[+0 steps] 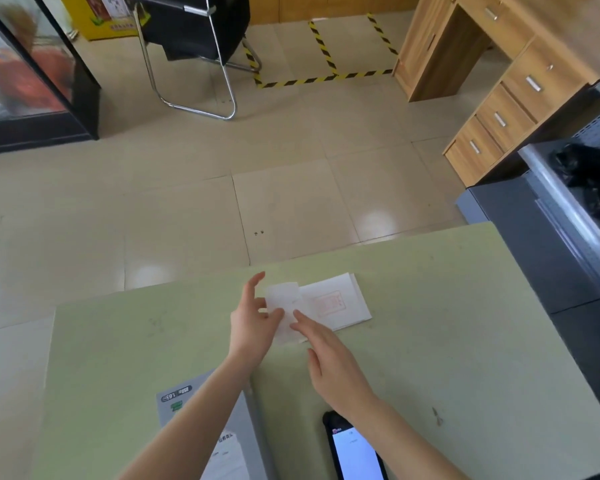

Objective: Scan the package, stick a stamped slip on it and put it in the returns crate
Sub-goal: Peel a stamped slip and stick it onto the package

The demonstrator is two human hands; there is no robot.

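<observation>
Left hand pinches the slip at frame centre; right hand loose-fingered beside it; package lies below, nearer the left

Bright, even light from above leaves pale glare patches on the glossy floor tiles and only faint shadows on the green table, while the wide lens bends straight edges near the frame borders and slight blur softens everything
</observation>
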